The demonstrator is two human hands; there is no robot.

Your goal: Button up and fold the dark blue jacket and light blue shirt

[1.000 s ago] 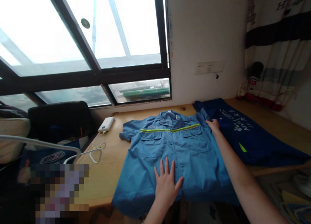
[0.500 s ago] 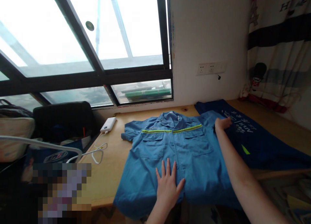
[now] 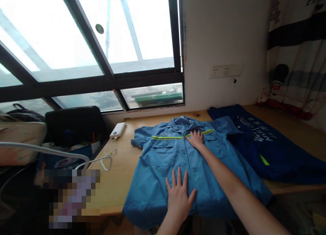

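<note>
A blue short-sleeved work shirt [image 3: 152, 180] lies spread face up on the wooden table [image 3: 107, 187], its collar toward the window and its hem hanging over the front edge. A yellow-green reflective stripe crosses the chest above two flap pockets. My left hand [image 3: 179, 196] rests flat on the lower front beside the button placket, fingers spread. Higher up, my right hand [image 3: 196, 139] lies on the chest near the stripe, fingers apart, partly covering the stripe and the placket. Neither hand grips the cloth.
Dark blue cloth [image 3: 254, 153] with white print lies to the right, touching the shirt's sleeve. A white power bank [image 3: 117, 130] with a cable [image 3: 107, 160] sits at the left. A black chair [image 3: 73, 124] and bags stand beyond the table's left edge. Wall sockets [image 3: 226, 71] are behind.
My right hand has moved left from the right sleeve to the chest. The right sleeve now lies extended over the dark cloth's edge. My left hand stays on the lower front.
</note>
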